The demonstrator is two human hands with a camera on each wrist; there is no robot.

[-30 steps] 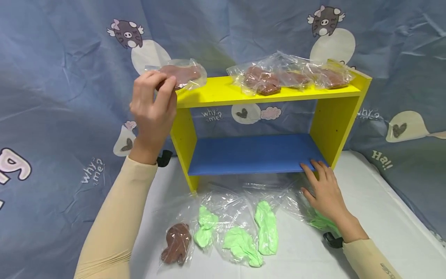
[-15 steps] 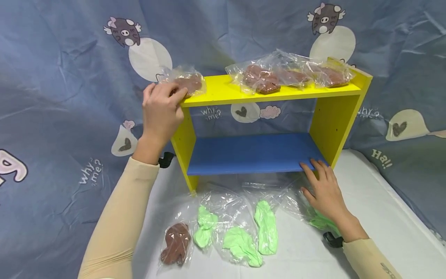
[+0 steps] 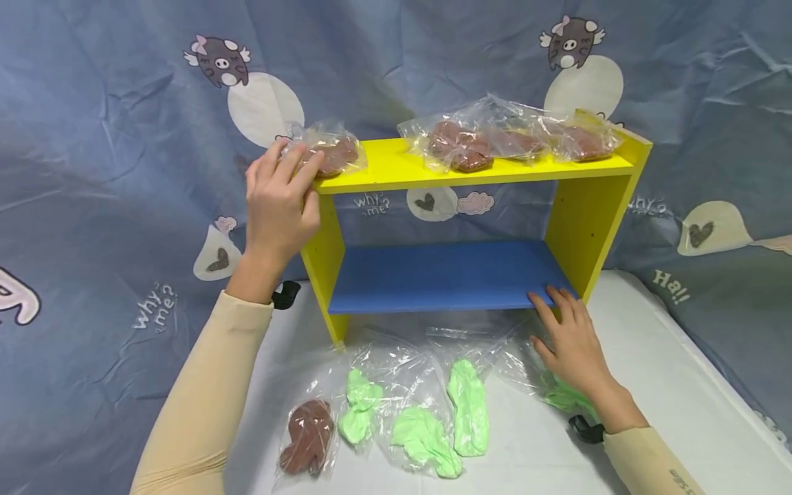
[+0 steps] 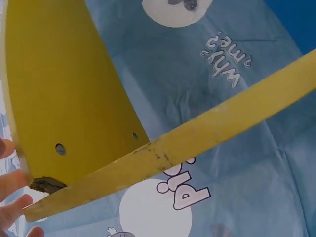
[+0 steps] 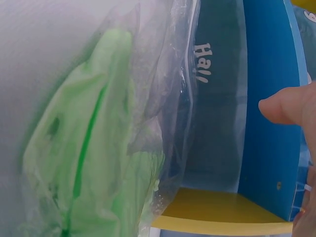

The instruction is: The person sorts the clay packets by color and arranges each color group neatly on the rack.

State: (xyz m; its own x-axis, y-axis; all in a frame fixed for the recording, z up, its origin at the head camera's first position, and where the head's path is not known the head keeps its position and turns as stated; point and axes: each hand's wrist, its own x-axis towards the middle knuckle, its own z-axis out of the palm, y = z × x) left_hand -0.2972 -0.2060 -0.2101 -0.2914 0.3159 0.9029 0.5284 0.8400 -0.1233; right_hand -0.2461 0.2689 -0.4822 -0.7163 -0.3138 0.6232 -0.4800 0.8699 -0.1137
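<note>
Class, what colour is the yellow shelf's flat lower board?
The flat lower board is blue, clearest in the head view.

Nine clear bags in all: five with brown contents, four with green. One shelf unit (image 3: 584, 220) has one yellow top board (image 3: 390, 163) and one blue board (image 3: 452, 275). On the top board are four brown bags: one bag (image 3: 339, 155) at the left edge, and three towards the right edge, the outermost bag (image 3: 584, 143) included. On the one white table (image 3: 656, 357), before the unit's front edge, lie one brown bag (image 3: 307, 438) and four green bags (image 3: 470, 409), one partly hidden. Two hands: one left hand (image 3: 278, 206), one right hand (image 3: 572, 344).
</note>
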